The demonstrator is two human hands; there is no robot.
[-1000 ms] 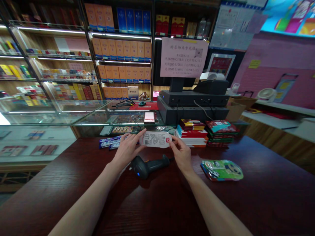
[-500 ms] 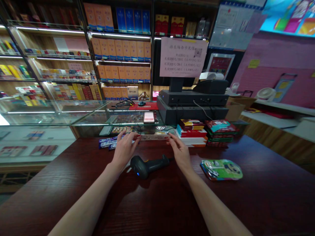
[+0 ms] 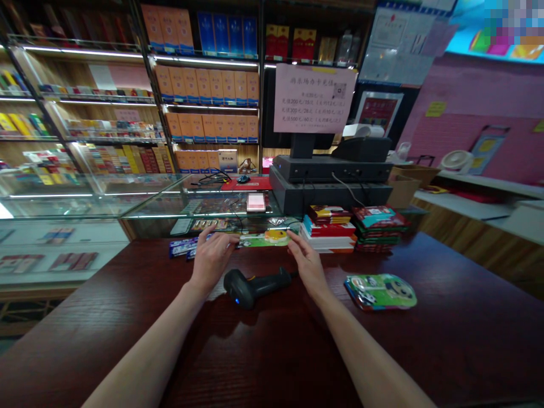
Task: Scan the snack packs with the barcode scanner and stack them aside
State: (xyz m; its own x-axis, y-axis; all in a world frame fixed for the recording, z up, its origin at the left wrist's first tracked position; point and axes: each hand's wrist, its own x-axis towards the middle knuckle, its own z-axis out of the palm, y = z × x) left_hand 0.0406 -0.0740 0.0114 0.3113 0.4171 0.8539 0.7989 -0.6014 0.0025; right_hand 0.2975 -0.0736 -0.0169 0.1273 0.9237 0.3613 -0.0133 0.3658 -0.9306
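A flat green packet (image 3: pixel 261 239) lies picture side up at the far edge of the dark wooden counter (image 3: pixel 263 351). My left hand (image 3: pixel 211 258) has its fingertips on the packet's left end. My right hand (image 3: pixel 306 264) touches its right end with the fingers stretched out. Neither hand lifts it. A black barcode scanner (image 3: pixel 255 283) with a blue light lies on the counter between my wrists, just below the packet.
A second green packet (image 3: pixel 380 292) lies to the right. Stacks of red and green packets (image 3: pixel 355 226) stand behind it, in front of the cash register (image 3: pixel 331 175). Blue wrapped bars (image 3: pixel 183 247) lie left. A glass display case (image 3: pixel 140 207) and stocked shelves are beyond.
The packet, held up showing its white barcode back, was turned over and laid flat on the counter with its green front up. Both hands lowered and loosened on its ends.
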